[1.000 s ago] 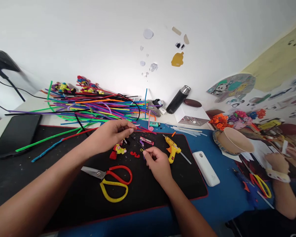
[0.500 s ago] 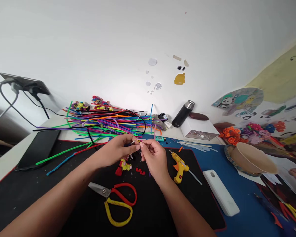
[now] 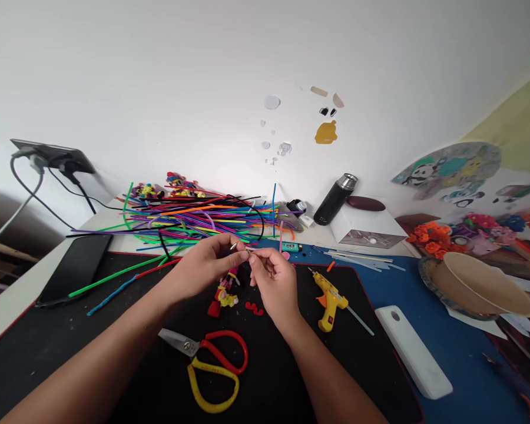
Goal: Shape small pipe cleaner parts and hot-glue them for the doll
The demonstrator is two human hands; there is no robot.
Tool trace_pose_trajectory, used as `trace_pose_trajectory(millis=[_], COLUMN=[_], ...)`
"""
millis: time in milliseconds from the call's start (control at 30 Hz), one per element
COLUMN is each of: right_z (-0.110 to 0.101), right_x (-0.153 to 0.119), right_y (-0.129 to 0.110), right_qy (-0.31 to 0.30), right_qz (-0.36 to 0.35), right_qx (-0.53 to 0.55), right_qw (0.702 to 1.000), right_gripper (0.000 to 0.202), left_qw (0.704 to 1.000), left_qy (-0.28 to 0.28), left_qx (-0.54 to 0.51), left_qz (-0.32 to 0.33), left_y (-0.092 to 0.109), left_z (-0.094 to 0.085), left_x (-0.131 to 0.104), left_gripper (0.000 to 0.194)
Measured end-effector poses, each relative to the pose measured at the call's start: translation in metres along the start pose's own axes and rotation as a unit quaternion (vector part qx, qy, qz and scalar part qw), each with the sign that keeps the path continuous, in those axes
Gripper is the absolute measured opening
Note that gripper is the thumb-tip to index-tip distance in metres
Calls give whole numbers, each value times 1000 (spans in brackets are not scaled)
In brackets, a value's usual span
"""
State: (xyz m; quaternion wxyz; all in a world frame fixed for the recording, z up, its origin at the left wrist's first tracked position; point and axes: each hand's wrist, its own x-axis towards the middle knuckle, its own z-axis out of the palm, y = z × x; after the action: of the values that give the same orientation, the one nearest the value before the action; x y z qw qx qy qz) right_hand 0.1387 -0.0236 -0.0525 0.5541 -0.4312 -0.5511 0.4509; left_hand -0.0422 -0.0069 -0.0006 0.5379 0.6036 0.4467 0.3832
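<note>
My left hand (image 3: 214, 262) and my right hand (image 3: 274, 275) meet at the fingertips over the black mat (image 3: 274, 365). Both are closed in a pinch on something small; a thin pale tip shows by the left fingers, and the rest is hidden. Just below lies a small yellow, red and pink pipe-cleaner figure (image 3: 225, 294). A curled red piece (image 3: 254, 308) rests right of it. Nearer me are scissors (image 3: 203, 353) with one red and one yellow handle, blades pointing left. To the right of my right hand lies a yellow glue gun (image 3: 330, 300) with a clear stick in its back.
A heap of coloured pipe cleaners (image 3: 194, 218) lies along the wall. Behind the mat are a teal lighter (image 3: 291, 247), glue sticks (image 3: 357, 259), a black flask (image 3: 335, 199) and a white box (image 3: 366, 222). A white power bank (image 3: 413, 350), bowl (image 3: 486, 282) and phone (image 3: 75, 265) flank it.
The view has shifted slightly, so things on the right sit farther right. My hands stay together, the right fingers a little more curled. The other person's hand at the right edge is now mostly out of view.
</note>
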Motion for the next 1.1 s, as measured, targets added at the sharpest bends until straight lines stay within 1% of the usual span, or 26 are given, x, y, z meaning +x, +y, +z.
trace_pose_trajectory(millis=[167, 367, 467, 667, 800, 933, 1100], right_z=[-5, -11, -12, -13, -13, -12, -12], right_x=[-2, -4, -4, -6, -7, -7, -7], right_y=[4, 1, -1, -2, -3, -4, -6], right_qy=[-9, -14, -16, -14, -21, -31, -39], right_qz=[-1, 19, 17, -6, -2, 7, 25], right_qx=[3, 22, 17, 0, 2, 8, 48], right_qw=[1000, 999, 1000, 1000, 1000, 999, 998], right_gripper=[22, 21, 18, 17, 18, 19, 22], left_qw=[1000, 999, 999, 999, 1000, 999, 996], left_qy=[-7, -8, -12, 5, 10, 9, 6], left_qx=[2, 44, 42, 28, 18, 38, 77], left_qz=[-1, 20, 20, 14, 7, 22, 35], left_y=[-5, -10, -9, -5, -6, -7, -6], left_z=[4, 8, 11, 14, 16, 15, 15], left_x=[1, 1, 0, -2, -4, -4, -4], left_gripper=[40, 36, 36, 36, 36, 35, 34])
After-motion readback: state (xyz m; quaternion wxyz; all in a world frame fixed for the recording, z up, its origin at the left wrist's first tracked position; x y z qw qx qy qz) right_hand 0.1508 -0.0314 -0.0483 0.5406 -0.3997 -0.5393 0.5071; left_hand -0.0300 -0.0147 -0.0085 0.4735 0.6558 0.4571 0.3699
